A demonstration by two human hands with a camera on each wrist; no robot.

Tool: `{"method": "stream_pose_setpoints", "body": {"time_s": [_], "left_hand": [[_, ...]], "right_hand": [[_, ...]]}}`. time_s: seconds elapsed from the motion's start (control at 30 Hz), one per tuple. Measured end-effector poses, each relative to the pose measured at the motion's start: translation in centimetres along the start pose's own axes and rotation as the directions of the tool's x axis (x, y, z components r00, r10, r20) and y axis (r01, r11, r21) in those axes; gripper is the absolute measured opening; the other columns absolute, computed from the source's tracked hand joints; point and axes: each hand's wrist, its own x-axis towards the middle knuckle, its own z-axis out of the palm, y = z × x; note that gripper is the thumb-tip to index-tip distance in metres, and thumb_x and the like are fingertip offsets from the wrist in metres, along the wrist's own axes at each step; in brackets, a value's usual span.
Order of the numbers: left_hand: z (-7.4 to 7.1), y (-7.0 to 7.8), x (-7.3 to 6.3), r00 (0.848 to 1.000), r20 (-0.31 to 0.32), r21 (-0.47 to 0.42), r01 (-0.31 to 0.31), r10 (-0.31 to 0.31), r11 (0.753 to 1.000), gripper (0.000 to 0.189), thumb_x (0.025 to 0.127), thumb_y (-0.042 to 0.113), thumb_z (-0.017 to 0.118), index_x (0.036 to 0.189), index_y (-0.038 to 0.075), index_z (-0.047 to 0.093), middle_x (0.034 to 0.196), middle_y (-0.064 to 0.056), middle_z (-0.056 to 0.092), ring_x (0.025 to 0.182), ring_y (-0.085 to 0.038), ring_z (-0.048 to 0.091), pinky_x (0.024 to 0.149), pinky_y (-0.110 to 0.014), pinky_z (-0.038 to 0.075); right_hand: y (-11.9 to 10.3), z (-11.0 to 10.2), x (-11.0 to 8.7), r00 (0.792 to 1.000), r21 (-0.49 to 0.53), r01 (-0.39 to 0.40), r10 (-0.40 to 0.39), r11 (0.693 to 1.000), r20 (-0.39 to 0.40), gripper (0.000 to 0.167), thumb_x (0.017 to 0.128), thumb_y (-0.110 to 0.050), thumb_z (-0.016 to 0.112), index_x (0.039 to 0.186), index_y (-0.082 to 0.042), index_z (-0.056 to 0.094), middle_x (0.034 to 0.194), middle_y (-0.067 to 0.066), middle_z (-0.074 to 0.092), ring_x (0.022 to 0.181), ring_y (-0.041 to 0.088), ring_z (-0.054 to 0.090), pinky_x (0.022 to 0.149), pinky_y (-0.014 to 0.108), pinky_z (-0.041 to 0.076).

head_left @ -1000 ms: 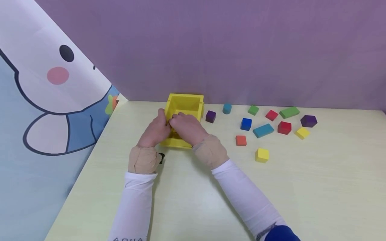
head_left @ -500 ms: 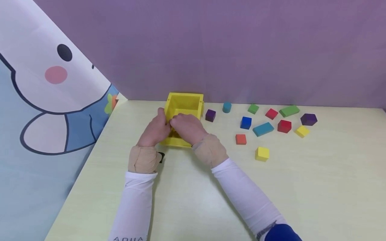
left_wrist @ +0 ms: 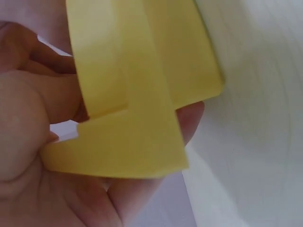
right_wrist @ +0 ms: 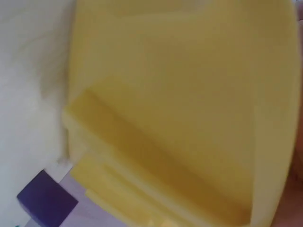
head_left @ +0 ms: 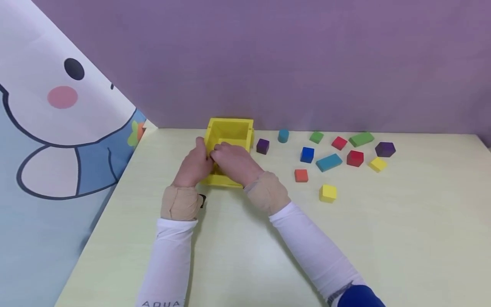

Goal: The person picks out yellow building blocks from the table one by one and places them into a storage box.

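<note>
An open-topped yellow box (head_left: pixel 234 128) stands against the back of the table. My left hand (head_left: pixel 193 165) grips its left side; in the left wrist view, that hand's (left_wrist: pixel 26 113) fingers and thumb curl round the yellow wall (left_wrist: pixel 151 127). Reaching over the box from the right, my right hand (head_left: pixel 235 160) has curled fingers that meet the left hand at the left rim. Its fingertips are mostly hidden; they appear to hold that rim. The box's inside (right_wrist: pixel 170 90) fills most of the right wrist view.
A purple cube (head_left: pixel 262 146) lies close to the box's right side. Farther right are several coloured blocks, among them a blue cylinder (head_left: pixel 283 136), a blue cube (head_left: pixel 307 154), an orange block (head_left: pixel 301 175) and a yellow cube (head_left: pixel 327 193). A purple wall (head_left: pixel 291 64) rises behind the table.
The head view has shifted slightly, so the whole scene sits a little farther left. Both hands stay at the box's left side with hardly any movement.
</note>
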Motion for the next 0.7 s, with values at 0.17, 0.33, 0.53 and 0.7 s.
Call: {"method": "stream_pose_setpoints", "body": {"time_s": [0.17, 0.33, 0.53, 0.7], "left_hand": [[0.3, 0.1, 0.1, 0.999, -0.012, 0.019, 0.038, -0.038, 0.999, 0.030, 0.093, 0.012, 0.036, 0.117, -0.002, 0.027, 0.075, -0.016, 0.051, 0.055, -0.025, 0.047, 0.049, -0.031, 0.038], [0.1, 0.1, 0.1, 0.999, -0.008, 0.027, 0.054, -0.053, 0.998, 0.032, 0.094, 0.011, 0.034, 0.121, -0.004, 0.026, 0.070, -0.014, 0.048, 0.049, -0.022, 0.045, 0.044, -0.029, 0.036], [0.2, 0.1, 0.0, 0.998, 0.000, 0.028, 0.056, -0.056, 0.998, 0.035, 0.094, 0.011, 0.034, 0.123, -0.004, 0.023, 0.070, -0.014, 0.047, 0.049, -0.022, 0.044, 0.044, -0.029, 0.036], [0.2, 0.1, 0.0, 0.999, -0.002, 0.032, 0.054, -0.054, 0.998, 0.038, 0.093, 0.012, 0.036, 0.125, -0.004, 0.022, 0.074, -0.017, 0.051, 0.051, -0.023, 0.045, 0.045, -0.030, 0.037]], "right_hand": [[0.6, -0.4, -0.9, 1.000, 0.000, 0.012, -0.012, 1.000, -0.026, 0.020, 0.086, -0.013, 0.062, 0.106, -0.011, 0.065, 0.100, 0.000, 0.062, 0.089, 0.016, 0.051, 0.081, 0.022, 0.044], [1.2, -1.5, -2.4, 0.995, 0.035, 0.003, 0.000, 0.999, -0.101, 0.026, 0.086, -0.011, 0.059, 0.112, -0.011, 0.063, 0.110, 0.000, 0.059, 0.103, 0.016, 0.050, 0.090, 0.023, 0.043], [1.3, -2.7, -4.1, 0.991, 0.026, -0.008, 0.012, 1.000, -0.135, 0.029, 0.087, -0.013, 0.058, 0.115, -0.013, 0.062, 0.114, -0.001, 0.059, 0.109, 0.014, 0.050, 0.094, 0.021, 0.041], [1.3, -3.4, -5.5, 0.987, -0.010, -0.024, 0.022, 1.000, -0.159, 0.028, 0.087, -0.015, 0.058, 0.115, -0.014, 0.062, 0.111, -0.003, 0.059, 0.106, 0.011, 0.051, 0.092, 0.018, 0.041]]}}
